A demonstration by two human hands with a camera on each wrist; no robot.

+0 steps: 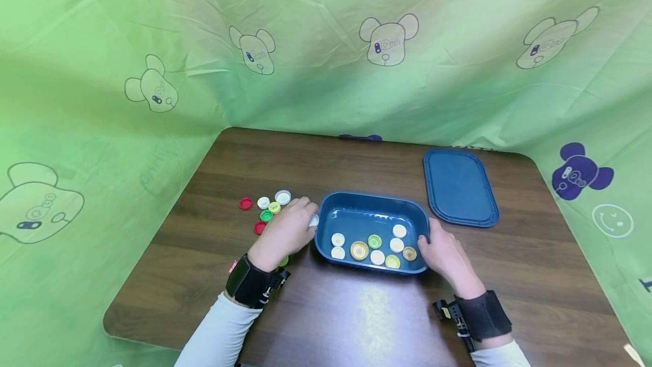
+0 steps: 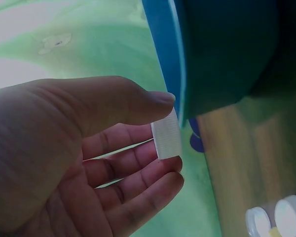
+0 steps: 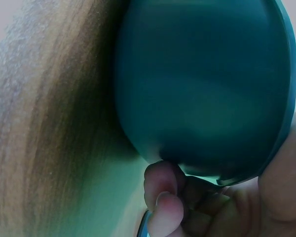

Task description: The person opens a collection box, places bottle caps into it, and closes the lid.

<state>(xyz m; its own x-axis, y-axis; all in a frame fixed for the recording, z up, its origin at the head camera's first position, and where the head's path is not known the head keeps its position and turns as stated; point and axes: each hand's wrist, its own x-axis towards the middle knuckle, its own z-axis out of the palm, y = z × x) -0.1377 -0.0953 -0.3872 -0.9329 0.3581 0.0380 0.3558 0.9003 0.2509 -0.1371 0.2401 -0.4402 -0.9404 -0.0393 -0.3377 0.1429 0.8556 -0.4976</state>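
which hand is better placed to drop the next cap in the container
Left. The left hand already pinches a white cap right beside the blue container's rim. The right hand grips the container's other end, probably steadying it.

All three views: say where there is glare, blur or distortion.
Head view: glare on the table near the blue tray, edges bowed. Left wrist view: left hand pinching a white cap, tray blurred. Right wrist view: right hand and tray soft, dim.
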